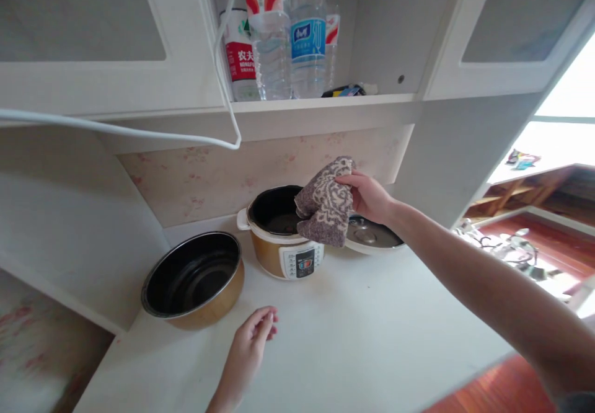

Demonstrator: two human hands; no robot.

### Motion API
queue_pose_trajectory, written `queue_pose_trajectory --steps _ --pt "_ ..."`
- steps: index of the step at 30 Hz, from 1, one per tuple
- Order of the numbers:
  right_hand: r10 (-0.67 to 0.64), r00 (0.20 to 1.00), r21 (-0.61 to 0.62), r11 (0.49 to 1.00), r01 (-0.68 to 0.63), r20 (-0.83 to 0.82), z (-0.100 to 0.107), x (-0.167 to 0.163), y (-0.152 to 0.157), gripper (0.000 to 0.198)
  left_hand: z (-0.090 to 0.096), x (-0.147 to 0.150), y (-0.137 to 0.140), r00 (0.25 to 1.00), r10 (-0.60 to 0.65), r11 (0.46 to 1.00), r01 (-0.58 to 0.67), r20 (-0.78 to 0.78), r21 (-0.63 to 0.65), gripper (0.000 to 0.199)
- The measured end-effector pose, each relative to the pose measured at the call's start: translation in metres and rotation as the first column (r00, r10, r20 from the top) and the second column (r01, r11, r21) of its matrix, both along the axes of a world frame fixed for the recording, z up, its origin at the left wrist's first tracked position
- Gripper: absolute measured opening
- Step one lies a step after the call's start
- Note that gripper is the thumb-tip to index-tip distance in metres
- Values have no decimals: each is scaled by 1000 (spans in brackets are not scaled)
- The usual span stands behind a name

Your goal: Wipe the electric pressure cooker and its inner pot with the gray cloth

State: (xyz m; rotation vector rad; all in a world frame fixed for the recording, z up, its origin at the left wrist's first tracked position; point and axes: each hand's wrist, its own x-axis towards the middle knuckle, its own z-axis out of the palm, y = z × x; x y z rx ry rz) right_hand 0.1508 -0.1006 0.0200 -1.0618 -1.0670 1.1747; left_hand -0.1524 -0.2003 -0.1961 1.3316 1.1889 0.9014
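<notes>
My right hand (369,196) pinches a folded grey-brown cloth (328,205) with a cream pattern. The cloth hangs over the right side of the rice cooker (267,252), hiding part of its rim and dark inside. On the cooker's front is a white control panel with a small display. Over the white counter, my left hand (253,332) is loosely closed with curled fingers and nothing in it. To the left of the cooker stands its inner pot (209,304), black inside and gold outside. A round lid (372,236) lies behind my right wrist, partly covered.
An open shelf (385,100) above the counter holds several plastic bottles (307,41). A white cable (162,135) hangs in front of the cabinet. Flowered wallpaper (209,180) covers the back wall. The counter's edge (469,382) runs along the lower right, above a reddish floor.
</notes>
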Motion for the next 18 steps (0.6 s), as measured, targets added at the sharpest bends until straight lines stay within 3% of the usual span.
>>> queue_pose_trajectory --steps 4,8,11,15,18 --pt "-20 987 27 999 25 -161 -14 12 -43 19 56 24 -6 998 -10 998 5 69 68 38" --pt "-23 969 2 1000 25 -246 -45 14 -84 27 90 50 -15 989 -34 992 15 147 127 29" --pt "-42 949 -59 998 25 -311 -76 9 -112 31 98 69 -22 980 -77 990 54 181 130 26" --pt "-63 915 -197 980 -18 -397 -129 -2 -138 37 90 87 -28 971 -151 988 141 183 66 28" --pt "-67 898 -298 952 -73 -435 -175 -5 -147 41 76 84 -27 972 -73 996 84 222 -39 31"
